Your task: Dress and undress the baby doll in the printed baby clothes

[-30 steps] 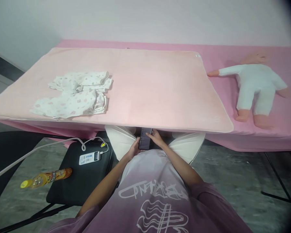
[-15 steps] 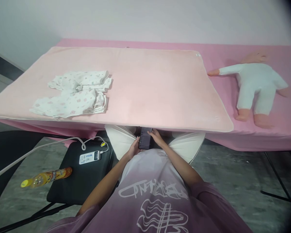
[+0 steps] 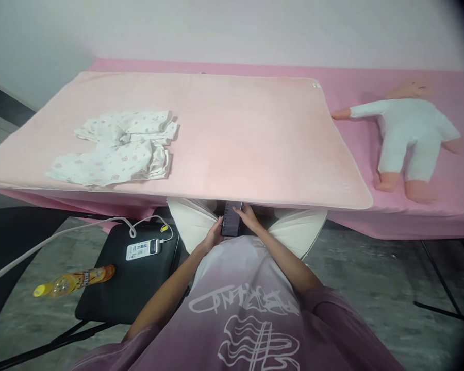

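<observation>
A dark smartphone [image 3: 231, 220] with a lit screen is in my lap, just below the table's front edge. My left hand [image 3: 215, 233] grips its left side. At the phone's right side, my right hand [image 3: 248, 216] is closed around the edge, with the thumb over the screen. The far end of the phone and some of my fingers are hidden. On the table in front of me lie white baby clothes with a small print [image 3: 116, 149], on a pale pink mat [image 3: 247, 139]. A doll in a white bodysuit [image 3: 412, 134] rests on its back to the right.
To my left a black stool [image 3: 112, 293] carries a yellow-capped drink bottle [image 3: 77, 281] lying on its side and a white power bank [image 3: 143, 249] with a cable [image 3: 58, 237]. Pink cloth [image 3: 448, 219] hangs over the table edge. A wall [image 3: 255, 31] stands behind.
Both hands stay on the phone, and the right thumb shifts only slightly. The whole view moves a little; the clothes, doll and bottle keep their places.
</observation>
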`<move>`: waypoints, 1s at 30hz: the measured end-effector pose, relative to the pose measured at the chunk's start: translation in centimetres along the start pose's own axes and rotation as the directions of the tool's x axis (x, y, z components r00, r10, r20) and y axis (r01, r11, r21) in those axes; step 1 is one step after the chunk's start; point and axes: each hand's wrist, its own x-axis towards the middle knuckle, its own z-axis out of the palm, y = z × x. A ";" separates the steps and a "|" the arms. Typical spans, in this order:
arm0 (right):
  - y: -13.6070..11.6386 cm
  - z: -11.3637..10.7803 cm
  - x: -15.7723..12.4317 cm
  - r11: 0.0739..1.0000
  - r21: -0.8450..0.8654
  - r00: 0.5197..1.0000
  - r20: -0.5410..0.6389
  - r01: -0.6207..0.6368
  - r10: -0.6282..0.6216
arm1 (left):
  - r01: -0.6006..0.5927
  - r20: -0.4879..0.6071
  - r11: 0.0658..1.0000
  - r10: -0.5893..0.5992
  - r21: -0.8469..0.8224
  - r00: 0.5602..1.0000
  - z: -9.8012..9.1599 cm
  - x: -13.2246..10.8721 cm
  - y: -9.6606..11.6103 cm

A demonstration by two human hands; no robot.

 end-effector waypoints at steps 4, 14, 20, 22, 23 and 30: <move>-0.8 -0.9 -0.9 1.000 0.009 0.997 0.068 -0.021 0.021 | -0.010 0.018 1.000 0.010 0.001 1.000 -0.1 0.1 0.0; -0.3 -1.4 -1.6 0.998 0.000 0.986 0.154 -0.067 0.066 | -0.008 0.015 1.000 0.008 -0.008 1.000 -0.1 0.1 0.2; -0.6 -1.4 -1.4 0.999 -0.005 0.992 0.115 -0.052 0.052 | -0.012 0.015 1.000 0.012 -0.014 1.000 0.0 0.0 0.1; -0.8 -1.3 -1.4 0.999 -0.011 0.995 0.096 -0.039 0.040 | -0.013 0.022 1.000 0.014 -0.014 1.000 -0.1 0.1 0.1; -0.9 -1.2 -1.3 0.999 -0.016 0.996 0.088 -0.032 0.033 | -0.012 0.027 1.000 0.013 -0.016 1.000 -0.1 0.1 0.1; -0.4 -1.0 -0.7 0.998 -0.062 0.999 0.035 0.001 0.001 | -0.013 0.023 1.000 0.013 -0.005 1.000 -0.5 0.3 -0.2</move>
